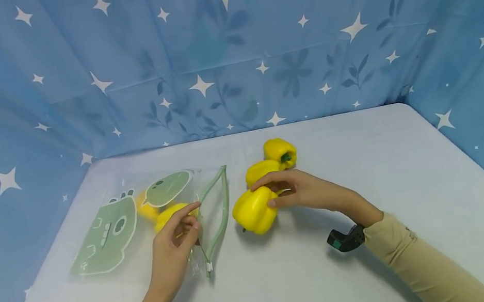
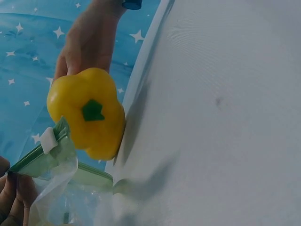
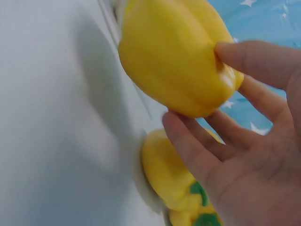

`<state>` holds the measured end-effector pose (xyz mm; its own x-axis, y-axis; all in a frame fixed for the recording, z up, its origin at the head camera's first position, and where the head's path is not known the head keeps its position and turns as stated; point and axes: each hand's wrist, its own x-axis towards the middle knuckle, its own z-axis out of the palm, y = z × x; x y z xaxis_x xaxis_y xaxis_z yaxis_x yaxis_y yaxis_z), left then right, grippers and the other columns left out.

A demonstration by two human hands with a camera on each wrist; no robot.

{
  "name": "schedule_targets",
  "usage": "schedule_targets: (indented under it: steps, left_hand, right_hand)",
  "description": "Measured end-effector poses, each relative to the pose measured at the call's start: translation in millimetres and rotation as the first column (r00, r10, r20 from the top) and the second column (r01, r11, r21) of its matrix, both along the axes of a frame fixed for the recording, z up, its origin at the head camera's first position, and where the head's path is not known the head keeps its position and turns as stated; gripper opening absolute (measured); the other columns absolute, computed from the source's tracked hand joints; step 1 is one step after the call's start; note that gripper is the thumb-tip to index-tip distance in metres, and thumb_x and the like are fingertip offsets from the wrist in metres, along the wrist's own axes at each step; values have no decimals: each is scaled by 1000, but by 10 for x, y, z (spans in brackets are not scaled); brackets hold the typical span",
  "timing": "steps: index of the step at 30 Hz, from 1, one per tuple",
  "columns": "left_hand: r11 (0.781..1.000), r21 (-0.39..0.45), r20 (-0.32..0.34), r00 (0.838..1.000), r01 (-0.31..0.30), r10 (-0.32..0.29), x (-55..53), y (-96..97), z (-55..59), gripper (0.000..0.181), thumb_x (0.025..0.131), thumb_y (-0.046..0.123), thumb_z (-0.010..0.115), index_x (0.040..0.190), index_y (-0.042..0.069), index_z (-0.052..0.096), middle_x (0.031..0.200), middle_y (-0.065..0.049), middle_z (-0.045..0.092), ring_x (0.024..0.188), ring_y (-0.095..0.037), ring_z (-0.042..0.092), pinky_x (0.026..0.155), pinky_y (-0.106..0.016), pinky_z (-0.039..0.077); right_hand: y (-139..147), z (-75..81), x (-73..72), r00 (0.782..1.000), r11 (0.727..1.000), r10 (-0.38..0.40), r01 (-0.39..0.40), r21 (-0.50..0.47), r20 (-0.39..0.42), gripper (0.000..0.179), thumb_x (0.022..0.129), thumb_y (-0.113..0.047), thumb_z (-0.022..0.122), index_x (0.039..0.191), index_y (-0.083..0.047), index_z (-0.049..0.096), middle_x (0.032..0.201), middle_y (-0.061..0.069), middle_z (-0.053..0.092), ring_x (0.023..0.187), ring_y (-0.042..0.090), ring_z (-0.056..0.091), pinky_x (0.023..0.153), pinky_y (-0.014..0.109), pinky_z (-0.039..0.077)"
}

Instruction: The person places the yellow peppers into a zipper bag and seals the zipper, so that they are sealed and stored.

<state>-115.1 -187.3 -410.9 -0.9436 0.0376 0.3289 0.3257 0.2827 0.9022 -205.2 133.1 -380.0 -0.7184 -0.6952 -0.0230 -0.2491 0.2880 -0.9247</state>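
Note:
My right hand (image 1: 297,192) grips a yellow bell pepper (image 1: 255,212) between thumb and fingers, its green stem end toward the bag in the left wrist view. In the right wrist view, that bell pepper (image 3: 174,56) is raised over the table, its shadow beside it. My left hand (image 1: 174,247) pinches the near edge of a clear zipper bag (image 1: 218,227) with a green zip strip and a white slider (image 2: 48,140). The bag's mouth gapes toward the held pepper. Inside the bag lie yellow peppers (image 1: 171,214), partly covered by its green cartoon print and my left hand.
Two more yellow bell peppers stand behind my right hand: a nearer one (image 1: 261,171) and a farther one (image 1: 280,152). A white cloth covers the table (image 1: 390,165). Blue star-patterned curtains (image 1: 233,89) hang along its back and sides.

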Motion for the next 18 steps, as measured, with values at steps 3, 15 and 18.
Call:
schedule_targets:
  steps: [3, 15, 18]
  left_hand:
    - [1000, -3, -5, 1000, 0, 0, 2, -3, -7, 35, 102, 3, 65, 136, 9, 66, 100, -9, 61, 84, -11, 64, 67, -23, 59]
    - [1000, -1, -13, 1000, 3, -3, -1, -5, -11, 34, 103, 6, 64, 137, 7, 66, 101, -11, 62, 83, -11, 63, 67, -23, 59]
    - [1000, -6, -11, 1000, 7, -7, 4, 1, -7, 34, 103, 6, 64, 137, 6, 65, 102, -12, 62, 84, -11, 64, 68, -23, 59]
  right_hand:
    - [-58, -32, 13, 1000, 1000, -12, 12, -16, -14, 42, 98, -20, 74, 139, -25, 65, 147, -1, 60, 131, 21, 60, 113, 38, 52]
    - [-257, -53, 114, 989, 996, -85, 83, -24, -119, 43, 97, -22, 75, 140, -23, 66, 141, -1, 64, 122, 19, 62, 103, 30, 57]
    - [-275, -68, 145, 986, 993, -115, 109, -53, -122, 44, 97, -20, 75, 140, -19, 65, 141, 2, 64, 121, 21, 63, 102, 28, 57]
